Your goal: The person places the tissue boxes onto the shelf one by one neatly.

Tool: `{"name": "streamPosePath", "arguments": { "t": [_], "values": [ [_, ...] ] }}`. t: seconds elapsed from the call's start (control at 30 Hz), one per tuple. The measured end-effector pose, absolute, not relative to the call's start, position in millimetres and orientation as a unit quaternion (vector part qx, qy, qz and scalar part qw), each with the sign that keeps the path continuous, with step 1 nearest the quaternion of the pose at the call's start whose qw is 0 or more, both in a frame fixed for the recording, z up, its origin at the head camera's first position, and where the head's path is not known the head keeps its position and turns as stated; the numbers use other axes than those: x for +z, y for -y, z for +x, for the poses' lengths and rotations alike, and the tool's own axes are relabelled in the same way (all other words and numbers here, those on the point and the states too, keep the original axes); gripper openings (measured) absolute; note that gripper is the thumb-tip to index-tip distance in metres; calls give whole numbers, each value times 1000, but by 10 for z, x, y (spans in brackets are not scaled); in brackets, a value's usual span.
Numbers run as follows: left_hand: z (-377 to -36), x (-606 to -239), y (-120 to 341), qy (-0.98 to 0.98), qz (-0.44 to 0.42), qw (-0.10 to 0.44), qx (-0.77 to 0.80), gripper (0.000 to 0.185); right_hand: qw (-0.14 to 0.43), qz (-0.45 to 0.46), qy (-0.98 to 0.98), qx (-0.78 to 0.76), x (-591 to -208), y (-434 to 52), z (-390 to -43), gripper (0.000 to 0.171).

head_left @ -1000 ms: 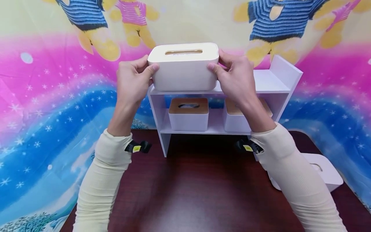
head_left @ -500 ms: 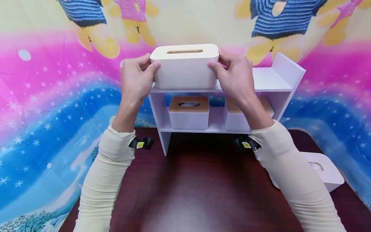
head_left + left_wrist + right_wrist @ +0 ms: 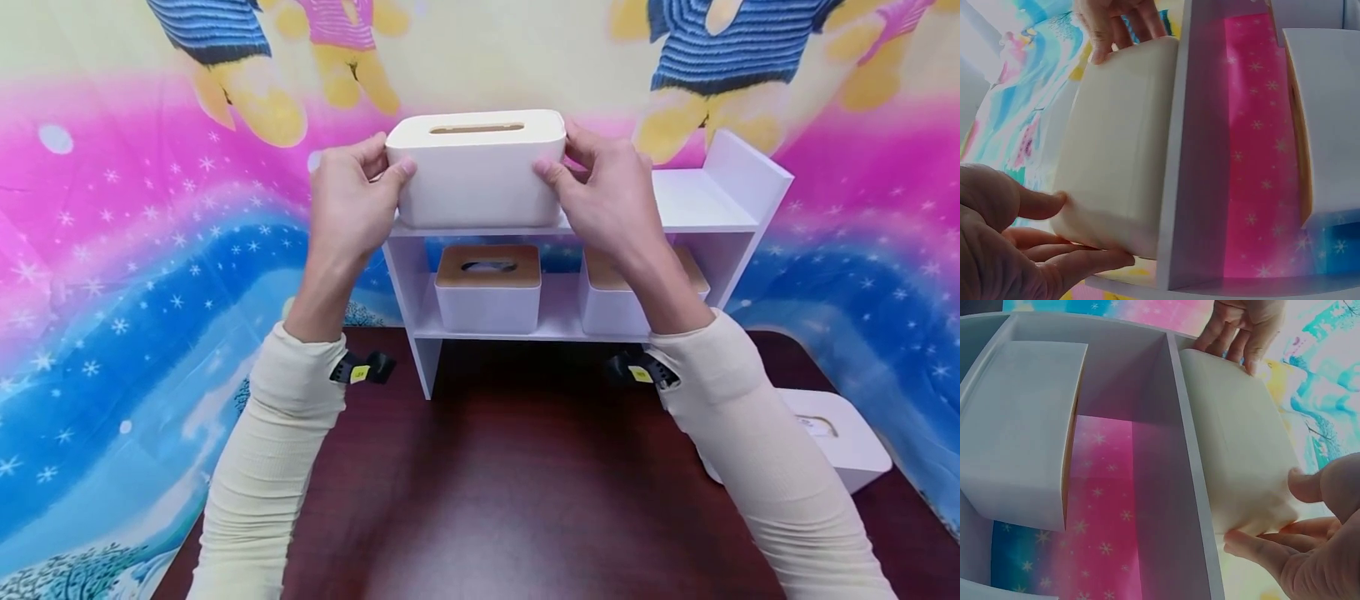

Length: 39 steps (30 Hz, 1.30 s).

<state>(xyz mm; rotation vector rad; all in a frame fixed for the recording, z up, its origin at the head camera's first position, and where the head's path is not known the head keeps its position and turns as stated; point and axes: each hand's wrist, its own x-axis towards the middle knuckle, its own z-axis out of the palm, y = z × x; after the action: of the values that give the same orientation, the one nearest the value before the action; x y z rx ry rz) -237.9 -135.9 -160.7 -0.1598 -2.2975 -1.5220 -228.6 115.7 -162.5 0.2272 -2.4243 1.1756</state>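
A cream-white tissue box (image 3: 480, 185) with a long slot in its lid sits upright at the left end of the white shelf unit's (image 3: 701, 200) top board. My left hand (image 3: 352, 196) grips its left end, thumb on the front face and fingers round the side. At the opposite end my right hand (image 3: 611, 187) holds it the same way, thumb near the front corner. Both wrist views show the box's underside edge right at the shelf board, with fingertips (image 3: 1113, 257) along its end.
On the lower shelf stand two white tissue boxes with wooden lids, one at left (image 3: 487, 292) and one at right (image 3: 603, 300), partly behind my right arm. Another white tissue box (image 3: 840, 433) lies on the dark table (image 3: 480, 500) at right. A patterned cloth (image 3: 150, 250) hangs behind.
Both hands stay on the cream tissue box, which has shifted only slightly. The whole head view has drifted a little upward in the frame.
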Motion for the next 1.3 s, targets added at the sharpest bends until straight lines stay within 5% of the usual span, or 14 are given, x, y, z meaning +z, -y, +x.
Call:
{"name": "streamPosePath", "arguments": {
  "t": [0.23,0.57,1.3],
  "values": [
    [-2169,-1616,1426,838,-54,177,-513,79,179,90,877,436,-1672,-1283,-2119,71],
    [-1708,-2016,1628,840,-67,224,-490,70,188,93,879,428,-2014,-1617,-1568,69],
    [-1449,-3283,1300,868,-121,118,-468,69,162,29,903,397,-3384,-2348,-864,63]
  ]
}}
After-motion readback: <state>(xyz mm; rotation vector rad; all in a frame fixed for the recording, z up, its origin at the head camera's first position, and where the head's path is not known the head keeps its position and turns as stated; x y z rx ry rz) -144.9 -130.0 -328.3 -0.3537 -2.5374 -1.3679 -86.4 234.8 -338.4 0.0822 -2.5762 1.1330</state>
